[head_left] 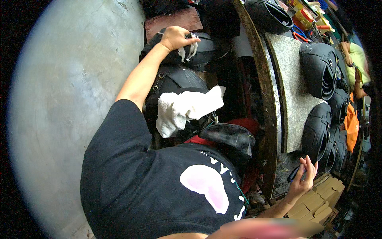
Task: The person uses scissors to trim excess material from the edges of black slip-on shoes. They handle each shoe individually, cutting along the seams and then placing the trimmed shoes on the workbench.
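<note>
My left hand (175,38) reaches out to the upper middle, its fingers pinched on a bunch of thin white strips (193,48). They dangle over a black bag-like piece (201,49) with a seamed, curved surface. Nearer to me lies a similar black piece (181,77) with metal hooks on its side. A crumpled white towel (185,108) is draped beside it, close to my body. At the lower right, my right hand (304,178) is raised by the table's near end, fingers stretched and apart, holding nothing I can see.
On the right stands a table with a speckled grey top (292,87). Several black rounded pieces (318,69) with buckles sit along it, near an orange cloth (351,123). Flattened cardboard (318,201) lies beyond my right hand. A co-worker in a yellow-green top (358,59) is across the table.
</note>
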{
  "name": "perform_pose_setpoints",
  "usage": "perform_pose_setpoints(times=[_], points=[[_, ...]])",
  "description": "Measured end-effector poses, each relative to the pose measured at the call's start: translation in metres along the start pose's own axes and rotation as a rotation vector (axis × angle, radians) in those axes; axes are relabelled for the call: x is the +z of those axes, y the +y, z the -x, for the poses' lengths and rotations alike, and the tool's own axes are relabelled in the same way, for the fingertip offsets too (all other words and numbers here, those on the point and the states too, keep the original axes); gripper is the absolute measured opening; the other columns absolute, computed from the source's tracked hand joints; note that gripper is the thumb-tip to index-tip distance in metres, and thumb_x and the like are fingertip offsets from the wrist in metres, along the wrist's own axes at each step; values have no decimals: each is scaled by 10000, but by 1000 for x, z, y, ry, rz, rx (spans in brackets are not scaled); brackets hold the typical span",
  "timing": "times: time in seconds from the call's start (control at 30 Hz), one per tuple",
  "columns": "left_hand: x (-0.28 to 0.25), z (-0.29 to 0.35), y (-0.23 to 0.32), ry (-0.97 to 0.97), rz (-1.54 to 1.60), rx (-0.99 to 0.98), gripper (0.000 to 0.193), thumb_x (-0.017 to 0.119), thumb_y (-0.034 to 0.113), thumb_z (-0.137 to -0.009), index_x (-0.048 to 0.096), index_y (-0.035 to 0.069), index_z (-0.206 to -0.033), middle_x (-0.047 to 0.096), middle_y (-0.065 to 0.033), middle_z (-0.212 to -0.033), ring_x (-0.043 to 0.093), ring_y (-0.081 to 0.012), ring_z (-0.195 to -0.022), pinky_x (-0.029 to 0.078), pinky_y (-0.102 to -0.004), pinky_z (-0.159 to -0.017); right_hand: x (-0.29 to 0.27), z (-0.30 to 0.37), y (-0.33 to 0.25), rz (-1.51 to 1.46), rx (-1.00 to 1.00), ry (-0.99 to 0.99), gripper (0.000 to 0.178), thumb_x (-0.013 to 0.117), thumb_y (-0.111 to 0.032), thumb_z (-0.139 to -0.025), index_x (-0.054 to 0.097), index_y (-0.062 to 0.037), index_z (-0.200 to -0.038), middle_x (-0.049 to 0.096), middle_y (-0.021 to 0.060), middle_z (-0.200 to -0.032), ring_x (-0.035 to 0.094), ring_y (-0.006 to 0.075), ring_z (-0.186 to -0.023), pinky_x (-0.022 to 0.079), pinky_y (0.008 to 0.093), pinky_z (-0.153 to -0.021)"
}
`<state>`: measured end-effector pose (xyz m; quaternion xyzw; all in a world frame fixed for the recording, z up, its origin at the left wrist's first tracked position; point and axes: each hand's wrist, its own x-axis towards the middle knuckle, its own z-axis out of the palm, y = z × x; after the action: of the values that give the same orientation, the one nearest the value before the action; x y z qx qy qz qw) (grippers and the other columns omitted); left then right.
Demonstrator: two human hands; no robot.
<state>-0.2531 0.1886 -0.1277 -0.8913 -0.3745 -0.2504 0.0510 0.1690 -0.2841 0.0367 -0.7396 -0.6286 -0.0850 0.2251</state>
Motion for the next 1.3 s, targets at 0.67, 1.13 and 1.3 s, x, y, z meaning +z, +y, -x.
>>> perform_pose_setpoints(times=[0.67,1.13,1.3], points=[[-179,-138,185,379,1581,-110,427,644,478,-943,621,54,-990,624,-47,-833,595,-161,-778,496,-341,-712,18,-55,-86,-191,-252,128,917,831,-621,-624,584,-87,-1328,345,277,-1533,285,482,-1429,265,556,-1148],[-55,-254,456,-654,1931,-51,615,618,547,-927,501,58,-1281,559,-101,-1177,486,-189,-1135,408,-405,-945,6,-37,-2,-963,279,736,877,803,-106,-747,342,-31,-1489,486,133,-1401,513,233,-1243,422,380,-1061],[-55,-208,439,-339,1759,-63,563,617,528,-929,570,71,-1255,625,-80,-1131,553,-176,-1098,444,-382,-911,21,-23,56,-1306,532,719,570,669,-63,-893,443,-31,-1416,608,106,-1256,615,188,-1090,483,339,-1002]])
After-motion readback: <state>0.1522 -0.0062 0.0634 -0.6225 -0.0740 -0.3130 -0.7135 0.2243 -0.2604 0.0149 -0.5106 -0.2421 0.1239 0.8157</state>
